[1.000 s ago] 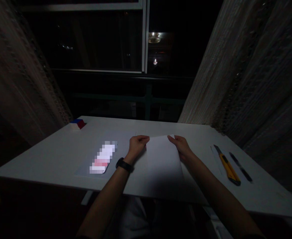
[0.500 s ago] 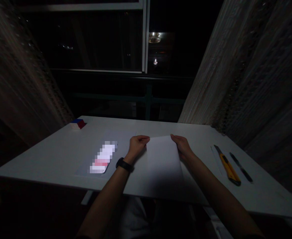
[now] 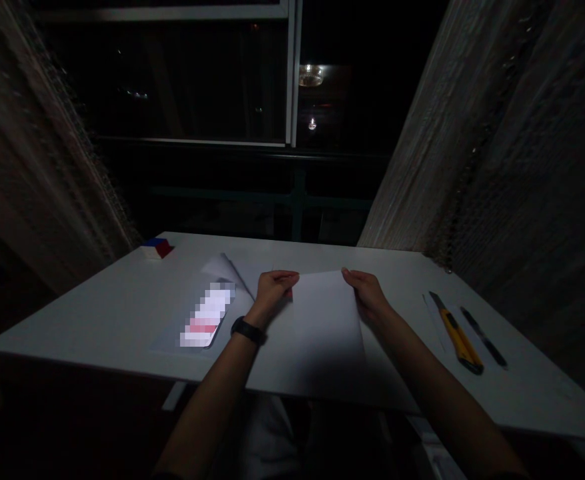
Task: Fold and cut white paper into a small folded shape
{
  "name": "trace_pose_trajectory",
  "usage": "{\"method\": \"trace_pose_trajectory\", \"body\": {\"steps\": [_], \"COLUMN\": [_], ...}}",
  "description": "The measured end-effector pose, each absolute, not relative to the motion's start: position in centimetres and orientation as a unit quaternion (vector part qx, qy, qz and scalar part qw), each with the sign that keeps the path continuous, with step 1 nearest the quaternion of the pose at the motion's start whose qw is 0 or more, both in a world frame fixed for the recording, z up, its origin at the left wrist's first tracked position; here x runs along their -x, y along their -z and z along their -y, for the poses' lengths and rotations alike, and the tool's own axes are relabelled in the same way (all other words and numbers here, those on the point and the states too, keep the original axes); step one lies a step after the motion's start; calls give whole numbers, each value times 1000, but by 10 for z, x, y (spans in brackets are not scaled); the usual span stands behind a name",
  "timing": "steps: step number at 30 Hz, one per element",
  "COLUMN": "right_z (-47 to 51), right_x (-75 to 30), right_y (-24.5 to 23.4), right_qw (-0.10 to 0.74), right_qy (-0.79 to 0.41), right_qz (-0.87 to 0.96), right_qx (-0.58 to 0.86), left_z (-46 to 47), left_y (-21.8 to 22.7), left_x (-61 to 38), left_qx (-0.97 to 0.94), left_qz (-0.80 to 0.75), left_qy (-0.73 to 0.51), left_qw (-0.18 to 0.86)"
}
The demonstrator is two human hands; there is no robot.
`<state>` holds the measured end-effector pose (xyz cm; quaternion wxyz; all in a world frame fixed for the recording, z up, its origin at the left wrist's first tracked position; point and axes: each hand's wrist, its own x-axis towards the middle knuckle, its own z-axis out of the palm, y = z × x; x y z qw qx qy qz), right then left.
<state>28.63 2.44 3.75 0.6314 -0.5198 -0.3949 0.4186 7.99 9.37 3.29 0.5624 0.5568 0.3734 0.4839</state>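
Between my two hands is a white sheet of paper [image 3: 326, 310], its near part in dark shadow. My left hand [image 3: 274, 291] pinches the sheet's far left corner between thumb and fingers. At the far right corner my right hand [image 3: 367, 291] grips the same sheet, thumb on top. A dark band [image 3: 247, 329] circles my left wrist. Left of that wrist a phone [image 3: 206, 317] with a bright, blurred-out screen lies on another paper sheet [image 3: 165, 340]. That sheet's far corner [image 3: 222, 268] is lifted and curled over.
On the right of the white table [image 3: 72, 313] lie a yellow utility knife [image 3: 457, 337] with its blade out, and a dark pen [image 3: 483, 337]. A puzzle cube [image 3: 156, 249] sits at the far left corner. Curtains [image 3: 412, 127] hang beyond, beside a dark window [image 3: 192, 80].
The far corner of the sheet under the phone has risen and curled; it lay flat before. My hands and the held sheet have hardly moved.
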Motion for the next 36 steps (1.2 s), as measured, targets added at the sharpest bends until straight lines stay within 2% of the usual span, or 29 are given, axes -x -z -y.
{"method": "trace_pose_trajectory", "body": {"steps": [11,19,32,36], "right_z": [-26,-28,-29,-30], "right_x": [-289,-291,-289,-290], "right_y": [-35,-33,-34,-32], "right_qw": [624,623,679,667], "right_qy": [-419,-424,-402,-415], "right_qz": [379,361,314,315], "right_qx": [540,550,529,533], "left_z": [-94,-96,-96,-98], "left_y": [-34,-32,-31,-29], "left_x": [-79,-80,-81,-81], "left_qx": [-615,-614,-614,-618], "left_qz": [-387,-395,-380,-380], "left_qy": [-470,-470,-467,-463], "left_qw": [501,496,510,509]}}
